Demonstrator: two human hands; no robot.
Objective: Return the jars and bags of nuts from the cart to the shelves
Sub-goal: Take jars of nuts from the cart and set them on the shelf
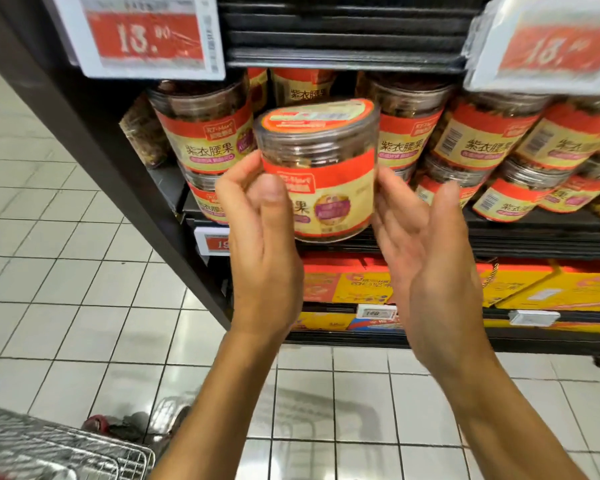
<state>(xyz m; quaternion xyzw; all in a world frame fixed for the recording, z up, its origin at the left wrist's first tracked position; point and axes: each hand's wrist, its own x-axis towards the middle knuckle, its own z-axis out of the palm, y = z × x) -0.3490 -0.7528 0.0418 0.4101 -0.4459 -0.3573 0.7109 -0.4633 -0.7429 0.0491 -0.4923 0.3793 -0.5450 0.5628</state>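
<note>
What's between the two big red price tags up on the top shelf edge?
Nothing hangs there: only bare black ribbed shelf edge runs between the left price tag and the right price tag, in the head view.

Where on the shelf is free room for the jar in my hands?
Front slot between the left stack and the middle stack, ahead of the back jar; its floor is hidden behind the held jar. The right jars stand crowded.

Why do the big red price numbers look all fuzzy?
Head view: the red-and-white price tags are smeared by motion blur; the clear plastic nut jar with red-and-cream label looks sharper; the black shelf upright slants from wide-lens distortion.
</note>
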